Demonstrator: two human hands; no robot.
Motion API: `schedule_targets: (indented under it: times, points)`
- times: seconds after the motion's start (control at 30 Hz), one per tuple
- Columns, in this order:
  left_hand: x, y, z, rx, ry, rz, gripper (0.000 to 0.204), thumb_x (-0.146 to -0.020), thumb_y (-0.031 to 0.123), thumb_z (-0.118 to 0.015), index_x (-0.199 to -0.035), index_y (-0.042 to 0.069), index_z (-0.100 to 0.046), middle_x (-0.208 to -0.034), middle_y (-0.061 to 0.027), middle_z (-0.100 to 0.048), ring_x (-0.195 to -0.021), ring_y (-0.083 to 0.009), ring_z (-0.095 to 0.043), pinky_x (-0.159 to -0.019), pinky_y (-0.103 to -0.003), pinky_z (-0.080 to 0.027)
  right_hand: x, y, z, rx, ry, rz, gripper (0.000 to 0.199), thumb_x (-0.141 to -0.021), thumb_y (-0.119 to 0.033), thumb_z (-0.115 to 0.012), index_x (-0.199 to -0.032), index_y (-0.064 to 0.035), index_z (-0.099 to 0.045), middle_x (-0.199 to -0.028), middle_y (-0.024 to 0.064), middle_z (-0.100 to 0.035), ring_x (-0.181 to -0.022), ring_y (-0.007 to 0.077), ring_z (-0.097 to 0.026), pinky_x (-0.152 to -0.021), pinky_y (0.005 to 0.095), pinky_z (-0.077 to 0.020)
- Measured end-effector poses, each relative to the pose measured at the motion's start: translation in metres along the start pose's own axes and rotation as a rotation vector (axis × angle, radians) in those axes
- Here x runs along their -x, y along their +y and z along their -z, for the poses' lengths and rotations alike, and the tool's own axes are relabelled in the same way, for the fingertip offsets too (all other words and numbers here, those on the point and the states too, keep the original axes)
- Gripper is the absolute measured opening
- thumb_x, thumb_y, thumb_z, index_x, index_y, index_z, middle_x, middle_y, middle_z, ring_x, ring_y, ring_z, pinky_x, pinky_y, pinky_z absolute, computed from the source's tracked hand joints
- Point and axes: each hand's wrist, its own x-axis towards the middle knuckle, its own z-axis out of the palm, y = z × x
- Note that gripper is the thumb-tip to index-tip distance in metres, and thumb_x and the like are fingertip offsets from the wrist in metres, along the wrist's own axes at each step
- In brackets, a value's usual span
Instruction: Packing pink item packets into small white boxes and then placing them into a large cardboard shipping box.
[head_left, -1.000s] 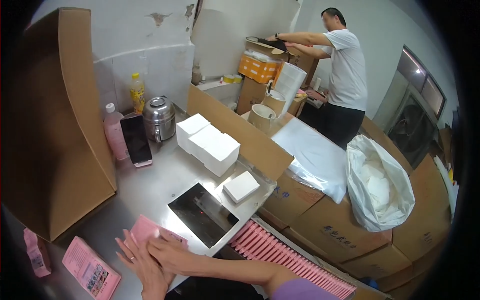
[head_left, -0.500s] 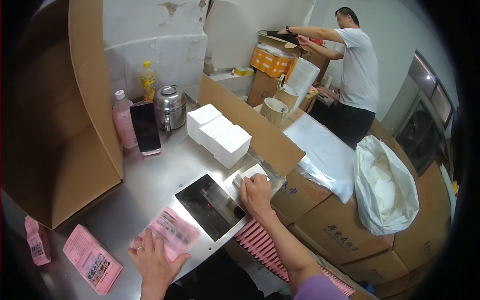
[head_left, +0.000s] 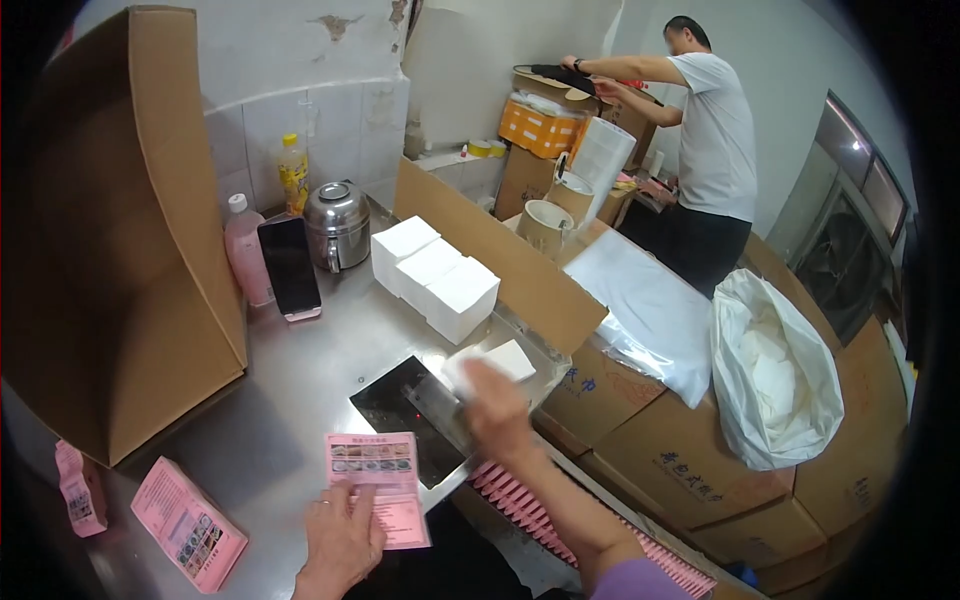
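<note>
My left hand (head_left: 340, 545) lies on a flat pink printed wrapper (head_left: 372, 460) at the table's near edge, fingers bent over its left side and thumb toward its lower part. My right hand (head_left: 498, 412) is smeared by motion above the right end of a dark panel (head_left: 400, 400) set in the table. Its fingers pinch a small stack of white paper tissues (head_left: 456, 374), also blurred. Just beyond that hand sits another low white tissue stack (head_left: 512, 360). Several taller white tissue blocks (head_left: 435, 272) stand together farther back, beside a cardboard flap (head_left: 500, 255).
A large open carton (head_left: 180, 250) rises at left, with filled pink packs (head_left: 190, 525) before it. A phone (head_left: 291, 268), bottles (head_left: 294, 175) and a steel pot (head_left: 338, 225) stand behind. Pink packs (head_left: 520, 510) line a box below right. A person (head_left: 718, 140) works beyond stacked cartons (head_left: 690, 465).
My left hand has slid the pink wrapper rightward and turned it straighter. My right hand has lifted tissues off the low stack and moved slightly left and nearer.
</note>
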Motion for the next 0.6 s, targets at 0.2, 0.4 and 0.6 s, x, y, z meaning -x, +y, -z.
schedule_targets:
  times: [0.2,0.4,0.6]
  points:
    - [0.001,-0.009,0.030,0.096,-0.086,0.218,0.073,-0.073,0.021,-0.071,-0.140,0.007,-0.048,-0.110,-0.0208,-0.053,-0.094,-0.0397,-0.056,-0.079,-0.048,-0.046,0.064,-0.139,0.009,-0.273,-0.295,0.544,0.034,-0.089,-0.019,-0.055,-0.118,-0.0025,-0.064,-0.112,0.0186,-0.064,-0.112,0.0379,-0.059,-0.116,0.0646,-0.0245]
    - [-0.012,0.020,0.021,0.175,-0.077,0.241,0.082,-0.080,0.014,-0.074,-0.151,0.006,-0.034,-0.103,-0.0187,-0.055,-0.086,-0.0349,-0.056,-0.074,-0.046,-0.044,0.024,-0.104,-0.113,-0.223,-0.366,0.101,0.022,-0.087,-0.015,-0.056,-0.104,-0.0046,-0.064,-0.099,0.0220,-0.061,-0.103,0.0430,-0.058,-0.104,0.0766,-0.0224]
    - [0.018,0.005,0.050,0.347,-0.037,0.177,0.042,-0.080,0.004,-0.072,-0.121,0.002,-0.063,-0.097,-0.0143,-0.064,-0.091,-0.0326,-0.062,-0.078,-0.042,-0.051,0.007,-0.034,-0.059,-0.038,-0.901,-0.355,0.012,-0.085,-0.010,-0.056,-0.090,-0.0032,-0.065,-0.091,0.0203,-0.069,-0.084,0.0377,-0.068,-0.070,0.0461,-0.0548]
